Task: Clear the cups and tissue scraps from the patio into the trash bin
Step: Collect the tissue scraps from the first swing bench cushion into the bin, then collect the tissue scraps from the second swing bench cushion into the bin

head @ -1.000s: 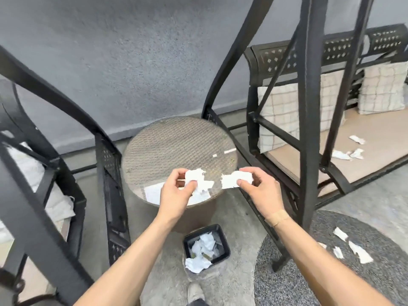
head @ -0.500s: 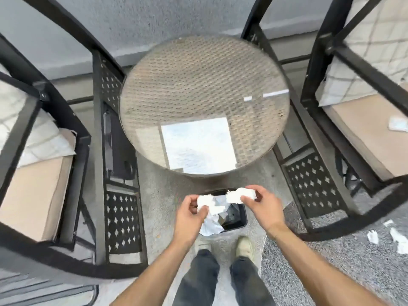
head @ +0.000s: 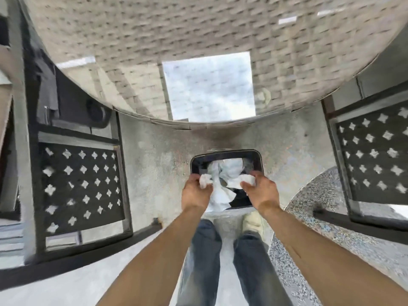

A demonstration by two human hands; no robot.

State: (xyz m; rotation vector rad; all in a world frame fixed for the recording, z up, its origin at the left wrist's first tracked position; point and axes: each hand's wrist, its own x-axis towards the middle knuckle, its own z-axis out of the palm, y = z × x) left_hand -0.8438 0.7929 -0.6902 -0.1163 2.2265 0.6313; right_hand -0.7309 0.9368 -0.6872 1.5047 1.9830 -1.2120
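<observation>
Fingers (head: pixel 204 181) of my left hand (head: pixel 195 193) are curled in and pinching a small crumpled tissue scrap (head: pixel 205 180), and those of my right hand (head: pixel 262 192) are pinched the same way on a second tissue scrap (head: pixel 246 180). Both hands hang over the near half of the trash bin (head: pixel 257 160), the left above its near left corner, the right above its near right side. More white tissue (head: pixel 229 167) is piled inside the bin, and one piece (head: pixel 218 198) droops over the bin's near rim between my wrists; the frame is smeared, so I cannot tell whether that piece touches either scrap I hold.

Beyond the bin, on its far side, stands the round wicker table (head: pixel 154 51) with its glass top mirroring a bright square of sky. Left of the bin is a black metal panel (head: pixel 81 182) pierced with star-shaped holes, and a matching panel (head: pixel 373 160) stands to the bin's right. Just on the near side of the bin are my two legs in blue jeans (head: pixel 204 261), with a pale shoe (head: pixel 252 221) close to the bin's near right corner. A speckled grey rug (head: pixel 344 228) lies to the near right of the bin, on the concrete floor (head: pixel 154 160).
</observation>
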